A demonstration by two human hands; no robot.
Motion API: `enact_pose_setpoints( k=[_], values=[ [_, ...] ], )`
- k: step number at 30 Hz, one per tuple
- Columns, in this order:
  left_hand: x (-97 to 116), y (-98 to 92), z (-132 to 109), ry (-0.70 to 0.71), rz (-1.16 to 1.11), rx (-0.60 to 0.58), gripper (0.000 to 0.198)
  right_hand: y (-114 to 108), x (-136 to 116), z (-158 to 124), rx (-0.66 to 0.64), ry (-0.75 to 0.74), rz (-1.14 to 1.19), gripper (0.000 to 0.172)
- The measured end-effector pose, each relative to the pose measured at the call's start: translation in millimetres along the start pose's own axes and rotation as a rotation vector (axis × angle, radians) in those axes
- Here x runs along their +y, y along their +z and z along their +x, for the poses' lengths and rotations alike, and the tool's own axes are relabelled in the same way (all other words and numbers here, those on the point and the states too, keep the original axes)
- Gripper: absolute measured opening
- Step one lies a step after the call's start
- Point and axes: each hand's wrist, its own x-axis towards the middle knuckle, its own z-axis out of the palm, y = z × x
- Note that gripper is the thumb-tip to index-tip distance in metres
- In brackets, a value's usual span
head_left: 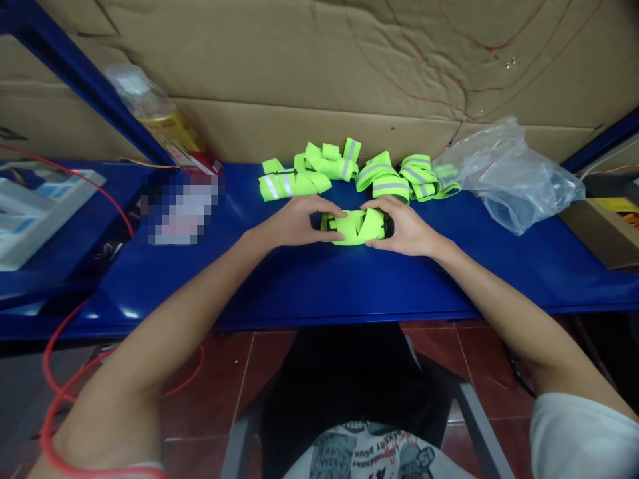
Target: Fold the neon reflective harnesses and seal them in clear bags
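your left hand [299,225] and right hand [408,229] hold a folded yellow-green band [360,229] at its two ends, fingers curled round it, between the bench's [359,283] front and back edges. behind it, more bands [387,181] crowd the back edge. a clear plastic bag [524,176] lies toward the right; a bottle [164,120] is back left. a red hose [46,359] loops past the front edge, left.

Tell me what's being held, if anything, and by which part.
A folded yellow-green band, held at both ends: the left grip on its left end, the right grip on its right.
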Motion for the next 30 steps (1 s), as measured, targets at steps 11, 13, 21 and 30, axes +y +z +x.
enact_pose_setpoints(
  k=[11, 13, 21, 30],
  values=[
    [7, 3.8, 1, 0.009, 0.018, -0.053, 0.052, 3, -3, -1, -0.060, 0.032, 0.063, 0.082],
    [10, 4.8, 1, 0.044, 0.051, -0.032, 0.051, 3, -4, -1, -0.022, 0.044, 0.061, 0.082],
    [14, 10.3, 0, 0.234, 0.179, 0.070, 0.046, 6, -7, 0, 0.040, 0.027, -0.127, 0.085],
    [15, 13.4, 2, 0.157, 0.005, 0.251, 0.043, 6, -9, -3, 0.004, -0.121, -0.304, 0.064]
  ],
)
